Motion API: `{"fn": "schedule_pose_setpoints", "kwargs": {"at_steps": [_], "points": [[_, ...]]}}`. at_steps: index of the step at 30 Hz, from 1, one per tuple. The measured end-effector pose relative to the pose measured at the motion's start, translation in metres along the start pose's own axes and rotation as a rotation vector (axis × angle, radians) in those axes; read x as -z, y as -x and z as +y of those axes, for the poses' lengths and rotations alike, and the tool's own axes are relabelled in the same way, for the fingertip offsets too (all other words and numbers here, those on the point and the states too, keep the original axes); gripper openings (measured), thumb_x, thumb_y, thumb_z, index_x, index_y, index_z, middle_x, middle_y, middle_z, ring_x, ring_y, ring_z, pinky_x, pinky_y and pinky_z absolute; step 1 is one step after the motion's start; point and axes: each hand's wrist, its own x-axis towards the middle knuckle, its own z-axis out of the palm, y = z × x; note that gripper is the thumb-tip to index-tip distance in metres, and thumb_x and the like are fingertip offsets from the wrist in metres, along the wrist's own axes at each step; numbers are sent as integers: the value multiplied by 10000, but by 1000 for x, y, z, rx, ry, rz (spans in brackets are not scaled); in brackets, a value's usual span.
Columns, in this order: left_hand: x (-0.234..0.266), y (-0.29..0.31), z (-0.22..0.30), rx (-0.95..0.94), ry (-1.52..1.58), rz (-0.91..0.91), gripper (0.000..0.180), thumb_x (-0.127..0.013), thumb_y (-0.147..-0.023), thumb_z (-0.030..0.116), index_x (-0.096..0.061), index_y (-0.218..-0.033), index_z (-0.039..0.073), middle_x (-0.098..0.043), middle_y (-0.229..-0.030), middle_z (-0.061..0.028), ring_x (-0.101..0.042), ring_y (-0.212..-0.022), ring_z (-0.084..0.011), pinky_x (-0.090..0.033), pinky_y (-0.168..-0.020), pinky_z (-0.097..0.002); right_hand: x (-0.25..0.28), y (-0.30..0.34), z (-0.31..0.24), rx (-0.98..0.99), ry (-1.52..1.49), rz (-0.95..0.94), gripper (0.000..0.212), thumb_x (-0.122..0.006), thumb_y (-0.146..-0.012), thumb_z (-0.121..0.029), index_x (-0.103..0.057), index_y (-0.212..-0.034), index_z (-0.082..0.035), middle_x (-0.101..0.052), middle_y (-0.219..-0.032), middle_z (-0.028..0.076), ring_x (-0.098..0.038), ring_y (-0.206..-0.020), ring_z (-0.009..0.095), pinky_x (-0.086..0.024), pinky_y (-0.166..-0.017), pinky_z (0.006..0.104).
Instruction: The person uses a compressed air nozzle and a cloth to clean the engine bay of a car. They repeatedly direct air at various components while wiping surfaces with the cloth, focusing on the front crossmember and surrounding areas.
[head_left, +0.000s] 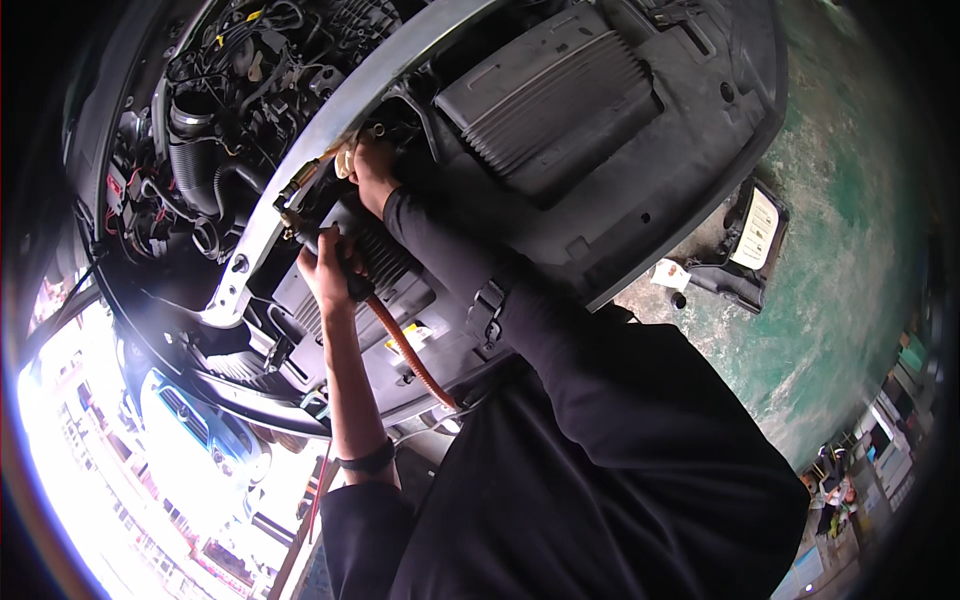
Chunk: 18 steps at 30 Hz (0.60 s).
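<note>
My left hand is closed around a black-handled tool fed by an orange hose. Brass-coloured and metal fittings show just beyond that hand, by the car's light metal front crossbar. Bare-handed too, my right hand reaches over to the crossbar with bent fingers. A small pale piece shows at its fingertips; what exactly they grip is hidden. Below the crossbar, my hands are close together above black ribbed plastic.
An engine with hoses and wires lies beyond the crossbar. Right of my hands stretches a large black ribbed cover. A black part with a pale panel lies on the green floor. A blue car stands in bright light at lower left.
</note>
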Motion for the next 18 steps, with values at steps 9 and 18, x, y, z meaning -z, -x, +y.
{"fn": "schedule_pose_setpoints", "kwargs": {"at_steps": [9, 18], "points": [[0, 6, -2, -64, 49, 0, 199, -558, -864, 180, -483, -788, 12, -465, -550, -59, -453, -375, -159, -365, -334, -283, -5, 10, -10, -1, -165, -45, 309, -403, -908, -182, -408, -605, -120, -415, -479, 5, -385, -367, 104, -277, -366, 267], [7, 13, -6, -88, 143, -92, 173, -536, -857, 173, -453, -812, 28, -456, -579, -60, -442, -400, -151, -375, -330, -270, 6, 0, 3, -124, -121, -256, 156, -422, -933, -264, -486, -818, -181, -473, -677, -59, -447, -574, 42, -357, -519, 211]]}}
